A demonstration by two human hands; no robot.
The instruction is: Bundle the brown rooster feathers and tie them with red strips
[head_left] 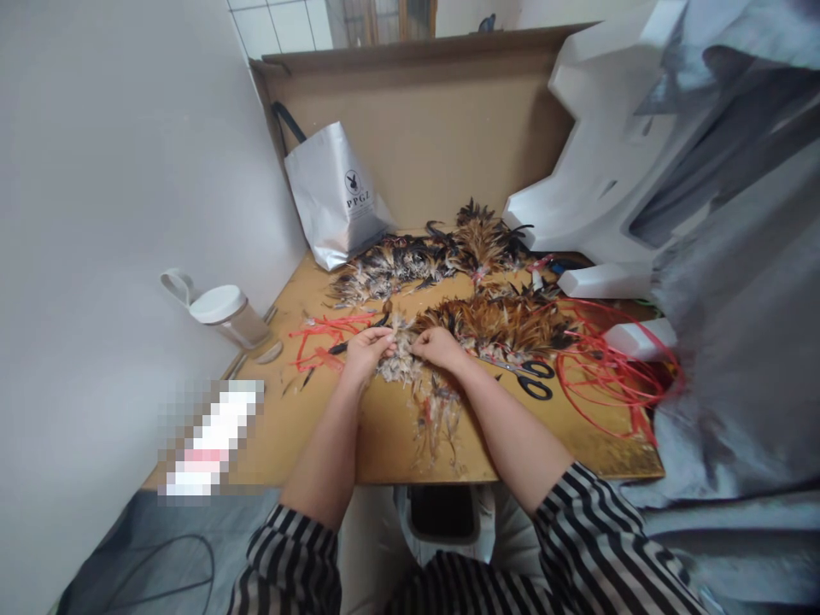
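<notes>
Both hands meet over a small pale heap of feathers [401,363] near the middle of the table. My left hand [368,348] is closed, thumb and fingers pinched at the heap's left side. Opposite it, my right hand [439,348] is also closed in a pinch at the heap's right edge. Whatever sits between the fingertips is too small to tell. Behind my right hand lies a long row of brown feathers [506,320]. Scissors with black handles [535,380] rest to its right, and loose feather scraps [439,418] lie in front.
Red plastic strips [326,329] lie left of my hands; a tangle of red strapping [615,367] is at the right. Farther back are dark feathers [397,265], an upright feather bunch [483,239] and a silver bag [333,196]. A lidded cup [231,318] stands left, white foam [595,162] right.
</notes>
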